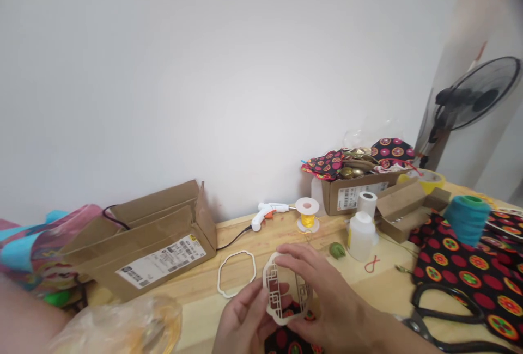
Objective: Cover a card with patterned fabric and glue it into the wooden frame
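Note:
Between my two hands stands a pale lattice frame (273,294) with a scalloped outline and cut-out fretwork along its sides. My left hand (245,316) grips its left edge with thumb and fingers. On the right, my right hand (322,294) curls over the top and right edge, fingers bent round it. Dark patterned fabric (288,340) shows under and behind the frame. A plain scalloped ring (219,280) lies flat on the table just left of the held frame.
Behind are a white glue gun (261,215), a yellow thread spool (307,218) and a white bottle (361,237). Cardboard boxes (163,256) stand left and right. Black-handled scissors (447,316), a teal thread cone (468,220) and printed fabric (453,267) occupy the right. A plastic bag (118,327) lies front left.

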A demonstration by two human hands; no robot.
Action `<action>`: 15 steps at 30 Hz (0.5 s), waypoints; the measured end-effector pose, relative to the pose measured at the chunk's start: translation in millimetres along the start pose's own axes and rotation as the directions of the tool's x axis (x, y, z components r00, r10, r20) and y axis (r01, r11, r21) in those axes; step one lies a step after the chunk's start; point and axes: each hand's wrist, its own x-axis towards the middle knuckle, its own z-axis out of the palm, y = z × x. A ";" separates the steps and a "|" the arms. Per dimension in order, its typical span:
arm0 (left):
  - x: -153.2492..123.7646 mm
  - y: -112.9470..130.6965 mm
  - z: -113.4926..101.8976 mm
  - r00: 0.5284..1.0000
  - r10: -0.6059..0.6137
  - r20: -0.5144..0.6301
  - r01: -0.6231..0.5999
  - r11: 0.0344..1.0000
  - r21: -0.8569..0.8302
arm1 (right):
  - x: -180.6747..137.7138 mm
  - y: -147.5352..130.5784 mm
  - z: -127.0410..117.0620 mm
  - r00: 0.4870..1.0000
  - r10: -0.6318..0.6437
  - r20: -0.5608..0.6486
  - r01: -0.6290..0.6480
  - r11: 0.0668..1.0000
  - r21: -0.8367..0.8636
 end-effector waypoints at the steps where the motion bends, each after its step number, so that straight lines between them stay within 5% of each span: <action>1: 0.1 1.2 -0.7 1.000 -0.009 -0.022 0.009 1.000 -0.006 | -0.5 1.6 -0.5 1.000 0.025 -0.007 -0.025 0.999 0.048; 5: -2.8 9.3 -3.0 0.997 -0.072 -0.029 0.068 0.988 -0.141 | -4.0 10.1 -1.7 0.977 0.210 -0.023 -0.183 0.897 0.401; 10: 1.0 -5.0 -8.0 0.921 -0.262 0.287 0.314 0.937 -0.153 | -8.3 2.5 17.9 0.943 0.307 0.128 -0.321 0.739 0.592; 15: 11.4 -25.5 -9.8 0.827 -0.424 0.370 0.435 0.899 0.058 | 0.6 -9.1 31.3 0.731 0.661 0.171 -0.518 0.373 0.770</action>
